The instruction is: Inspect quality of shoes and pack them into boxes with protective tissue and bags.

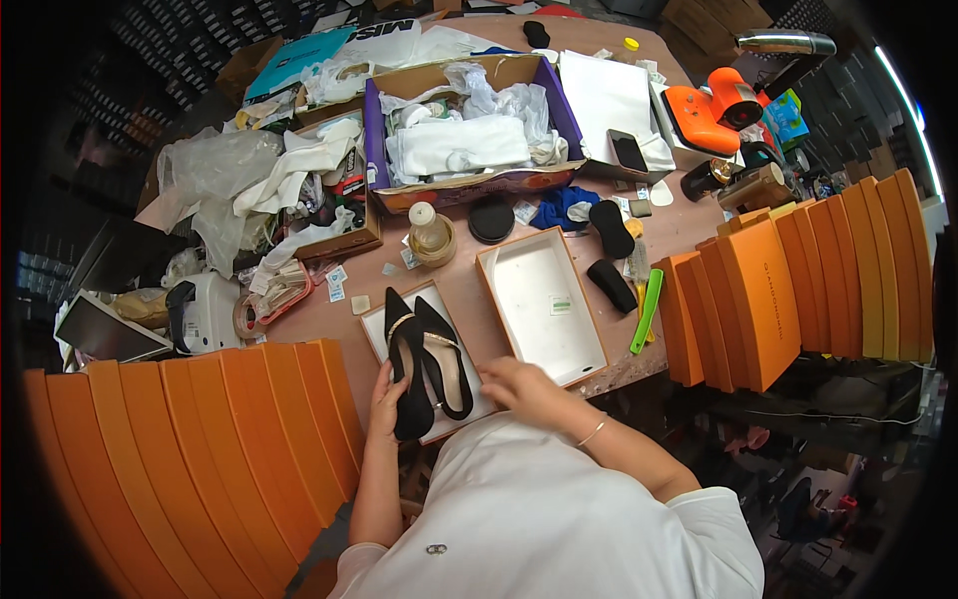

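Observation:
A pair of black pointed slingback shoes lies in front of me, toes away, over a shallow white box part (433, 294) with an orange edge. My left hand (385, 401) is closed on the heel end of the left shoe (409, 404), thumb on its inner side. Beside it rests the right shoe (436, 329), its pale insole and a thin decorated strap showing. My right hand (529, 389) hovers by the near edge of a white-lined box (529, 275), just right of the shoes. Its fingers look curled but are blurred, and I see nothing in them.
Stacked orange shoe boxes flank me at left (230, 429) and right (763, 299). A purple carton (375, 150) full of wrapping stands behind a pump bottle (431, 240) and a round black tin (491, 219). At right lie a green-handled tool (649, 311), black brushes (611, 230) and a phone (628, 150).

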Tool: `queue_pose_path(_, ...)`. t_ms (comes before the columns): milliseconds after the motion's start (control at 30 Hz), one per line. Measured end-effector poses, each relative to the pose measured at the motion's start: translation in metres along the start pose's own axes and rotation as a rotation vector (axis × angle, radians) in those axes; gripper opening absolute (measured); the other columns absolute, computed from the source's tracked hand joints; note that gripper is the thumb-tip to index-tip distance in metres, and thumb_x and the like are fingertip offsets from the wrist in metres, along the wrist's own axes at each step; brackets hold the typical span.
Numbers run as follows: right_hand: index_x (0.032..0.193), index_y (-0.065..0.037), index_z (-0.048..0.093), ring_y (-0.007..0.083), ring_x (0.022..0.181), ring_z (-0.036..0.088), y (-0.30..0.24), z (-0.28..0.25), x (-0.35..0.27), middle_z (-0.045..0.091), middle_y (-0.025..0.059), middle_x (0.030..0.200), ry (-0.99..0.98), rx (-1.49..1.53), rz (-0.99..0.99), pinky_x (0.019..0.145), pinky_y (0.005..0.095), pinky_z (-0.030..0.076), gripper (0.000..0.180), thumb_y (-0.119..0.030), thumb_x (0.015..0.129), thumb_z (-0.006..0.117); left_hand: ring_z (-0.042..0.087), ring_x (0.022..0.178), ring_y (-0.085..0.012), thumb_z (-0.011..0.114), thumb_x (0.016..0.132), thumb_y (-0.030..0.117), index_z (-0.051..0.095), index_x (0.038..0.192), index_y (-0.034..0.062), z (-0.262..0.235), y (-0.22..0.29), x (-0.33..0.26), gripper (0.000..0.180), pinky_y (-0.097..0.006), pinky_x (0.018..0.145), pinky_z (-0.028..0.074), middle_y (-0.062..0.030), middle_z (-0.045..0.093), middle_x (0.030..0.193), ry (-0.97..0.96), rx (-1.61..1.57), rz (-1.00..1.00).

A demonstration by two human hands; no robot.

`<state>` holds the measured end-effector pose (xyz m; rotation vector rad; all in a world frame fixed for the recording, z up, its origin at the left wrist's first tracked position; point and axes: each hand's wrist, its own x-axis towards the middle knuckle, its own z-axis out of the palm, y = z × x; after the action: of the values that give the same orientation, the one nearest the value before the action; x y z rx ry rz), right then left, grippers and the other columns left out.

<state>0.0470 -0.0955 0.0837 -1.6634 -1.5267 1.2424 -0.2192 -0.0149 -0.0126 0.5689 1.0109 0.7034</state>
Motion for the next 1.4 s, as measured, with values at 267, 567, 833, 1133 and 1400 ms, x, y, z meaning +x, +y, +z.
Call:
queue_pose_path(267, 0.115, 0.001, 0.057, 0.0383, 0.101, 0.059, 0.08, -0.047, -0.014, 0.059, 0.0223, 0.111, 0.225, -0.429, 0.01, 0.086, 0.0423, 0.049, 0.035, -0.012, 0.083, 0.066, 0.037, 0.131, -0.031, 0.051, 0.086, 0.0, 0.018, 0.15, 0.0108, -0.018, -0.025, 0.014, 0.072, -0.036, 0.105, 0.034, -0.0239, 0.028, 0.148, 0.179, 0.418, 0.083)
queue_pose_path(567, 0.112, 0.003, 0.06, 0.0272, 0.085, 0.066, 0.048, -0.039, 0.031, 0.065, 0.0194, 0.102, -0.2, -0.023, 0.001, 0.072, 0.0334, 0.054, 0.03, -0.014, 0.087, 0.063, 0.041, 0.129, -0.0252, 0.058, 0.093, 0.025, 0.024, 0.146, -0.0009, -0.022, -0.061, -0.007, 0.068, -0.031, 0.104, 0.035, -0.0214, 0.038, 0.142, 0.424, 0.139, -0.053)
queue_pose_path(833, 0.143, 0.002, 0.029, 0.021, 0.102, 0.059, 0.09, 0.085, 0.056, 0.057, 0.0157, 0.122, -0.4, 0.551, 0.621, 0.086, 0.0332, 0.048, 0.067, -0.024, 0.092, 0.062, 0.037, 0.132, -0.0243, 0.057, 0.09, 0.035, 0.031, 0.142, -0.0047, -0.01, -0.089, -0.001, 0.07, -0.033, 0.109, 0.027, -0.0188, 0.041, 0.142, 0.514, -0.047, -0.042)
queue_pose_path(1133, 0.143, -0.003, 0.027, 0.019, 0.124, 0.043, 0.022, 0.044, 0.018, 0.044, 0.0105, 0.133, -0.37, 0.93, 0.247, 0.103, 0.0332, 0.039, 0.064, -0.005, 0.09, 0.062, 0.048, 0.121, -0.0223, 0.041, 0.095, 0.026, 0.036, 0.139, -0.0044, 0.043, -0.03, -0.06, 0.054, -0.032, 0.102, 0.036, -0.0166, 0.049, 0.133, 0.428, 0.378, 0.591)
queue_pose_path(1400, 0.143, -0.004, 0.03, 0.0157, 0.125, 0.043, 0.001, 0.001, 0.001, 0.044, 0.0073, 0.134, -0.376, 0.916, 0.107, 0.106, 0.0302, 0.036, 0.065, -0.005, 0.088, 0.065, 0.047, 0.12, -0.0237, 0.038, 0.092, 0.041, 0.031, 0.14, -0.0069, 0.09, 0.005, -0.081, 0.068, -0.034, 0.102, 0.035, -0.0166, 0.048, 0.13, 0.342, 0.455, 0.731)
